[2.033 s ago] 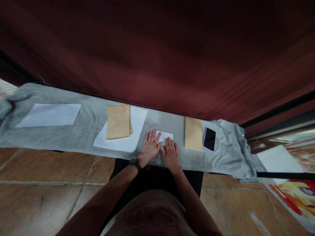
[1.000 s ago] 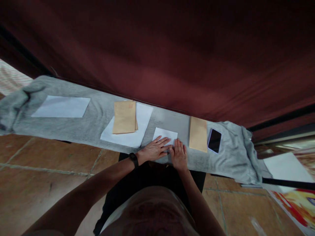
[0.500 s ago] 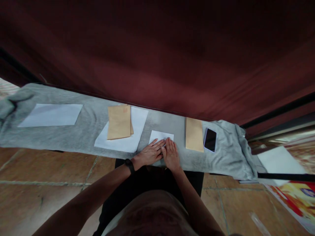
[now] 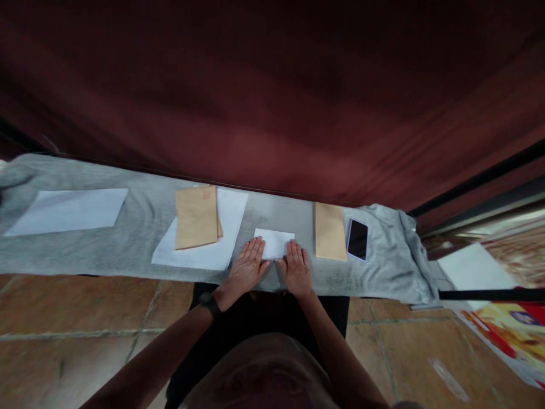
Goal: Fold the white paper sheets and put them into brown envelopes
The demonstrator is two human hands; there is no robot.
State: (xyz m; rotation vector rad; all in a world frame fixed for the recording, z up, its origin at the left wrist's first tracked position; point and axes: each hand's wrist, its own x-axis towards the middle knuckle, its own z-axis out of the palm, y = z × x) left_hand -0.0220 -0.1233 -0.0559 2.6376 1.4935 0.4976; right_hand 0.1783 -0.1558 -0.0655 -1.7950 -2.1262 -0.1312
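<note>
A small white folded-looking paper (image 4: 275, 241) lies on the grey cloth straight in front of me. My left hand (image 4: 248, 266) rests flat on its left edge, fingers stretched out, a dark band on the wrist. Flat on the right edge of the paper lies my right hand (image 4: 295, 269), its fingers also stretched. Neither hand grips anything. Left of my left hand, brown envelopes (image 4: 196, 217) sit on larger white sheets (image 4: 232, 218). To the right of my right hand is another brown envelope or stack of them (image 4: 330, 232).
A phone (image 4: 357, 240) lies beside the right-hand envelope. Another white sheet (image 4: 70, 210) is at the far left on the grey cloth (image 4: 136, 258). Dark red fabric (image 4: 272, 125) rises behind the narrow surface. A colourful printed package (image 4: 517, 335) is low at the right.
My hands, which were together over the white paper, have moved apart to its left and right sides, showing more of it. The view has shifted slightly.
</note>
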